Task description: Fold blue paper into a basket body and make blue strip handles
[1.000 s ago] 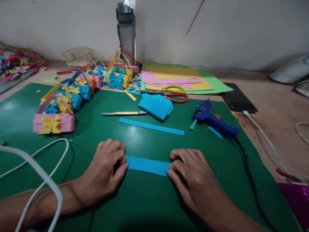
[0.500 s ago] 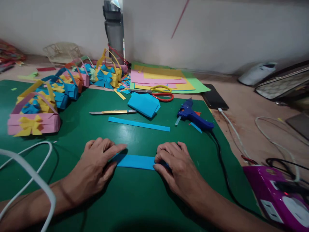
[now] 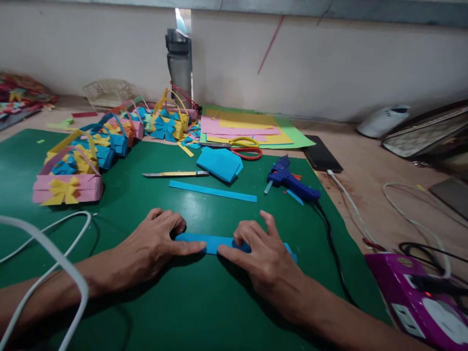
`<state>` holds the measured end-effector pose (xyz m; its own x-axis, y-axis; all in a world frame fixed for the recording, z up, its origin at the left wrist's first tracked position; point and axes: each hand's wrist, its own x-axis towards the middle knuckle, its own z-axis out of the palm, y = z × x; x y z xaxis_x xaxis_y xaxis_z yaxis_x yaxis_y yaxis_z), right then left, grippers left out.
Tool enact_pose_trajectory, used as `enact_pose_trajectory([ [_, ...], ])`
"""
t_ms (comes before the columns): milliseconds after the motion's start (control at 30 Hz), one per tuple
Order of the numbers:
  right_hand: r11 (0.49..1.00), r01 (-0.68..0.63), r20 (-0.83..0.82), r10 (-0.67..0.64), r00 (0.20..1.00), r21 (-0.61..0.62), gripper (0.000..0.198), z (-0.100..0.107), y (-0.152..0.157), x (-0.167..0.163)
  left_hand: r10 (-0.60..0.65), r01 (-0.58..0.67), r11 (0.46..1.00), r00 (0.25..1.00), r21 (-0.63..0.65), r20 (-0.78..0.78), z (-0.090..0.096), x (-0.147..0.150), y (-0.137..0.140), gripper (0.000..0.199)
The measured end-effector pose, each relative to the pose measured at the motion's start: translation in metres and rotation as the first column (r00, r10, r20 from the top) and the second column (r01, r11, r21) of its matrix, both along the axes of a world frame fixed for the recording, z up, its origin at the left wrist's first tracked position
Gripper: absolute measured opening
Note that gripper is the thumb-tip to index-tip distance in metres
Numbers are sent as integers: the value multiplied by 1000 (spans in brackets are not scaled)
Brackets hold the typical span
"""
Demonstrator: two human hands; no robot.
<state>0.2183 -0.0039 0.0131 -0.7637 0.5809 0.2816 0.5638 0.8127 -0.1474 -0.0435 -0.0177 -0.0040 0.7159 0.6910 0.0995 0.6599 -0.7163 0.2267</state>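
A folded blue paper strip (image 3: 212, 245) lies flat on the green mat in front of me. My left hand (image 3: 164, 239) holds its left end, thumb stretched along the strip and fingers curled behind it. Over the right part is my right hand (image 3: 265, 251), thumb and bent forefinger pressing the paper, little finger raised. The strip's right end sticks out past that hand. Beyond my hands lies a narrow blue strip (image 3: 214, 191), with a craft knife (image 3: 175, 174) and folded blue paper pieces (image 3: 220, 165) farther back.
Paper baskets (image 3: 68, 190) with bows stand at the left. Scissors (image 3: 248, 154) lie by stacked coloured sheets (image 3: 252, 129). A blue glue gun (image 3: 294, 179) is at the right, its cord running to a purple power box (image 3: 387, 278). A white cable (image 3: 69, 268) loops near my left arm.
My right thumb has slid left along the strip toward my left thumb, and the strip's right end now shows. My left thumb lies further over the paper. The camera view has tilted up.
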Motion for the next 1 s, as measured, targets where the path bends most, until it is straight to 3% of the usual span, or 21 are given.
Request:
enact_pose_trajectory([
  [133, 996, -75, 66, 78, 995, -52, 41, 3, 5, 2, -4, 5, 1000, 1000, 22, -11, 1, 0, 0, 55],
  [333, 991, -83, 117, 95, 989, -107, 34, 3, 7, 2, 10, -5, 999, 994, 42, -110, 9, 6, 1, 50],
  [633, 994, -102, 155, 107, 982, -43, 33, 1, 6, 1, -20, 35, 996, 985, 86, -169, 2, 3, 5, 62],
  [833, 993, -114, 128, 107, 986, 43, 33, -7, 5, 2, -13, 31, 989, 993, 146, -120, -7, -11, 2, 54],
  [1000, 992, -119, 117, 114, 987, 38, 35, -6, 6, 2, 120, -108, 973, 991, 203, -51, -15, -37, -15, 44],
])
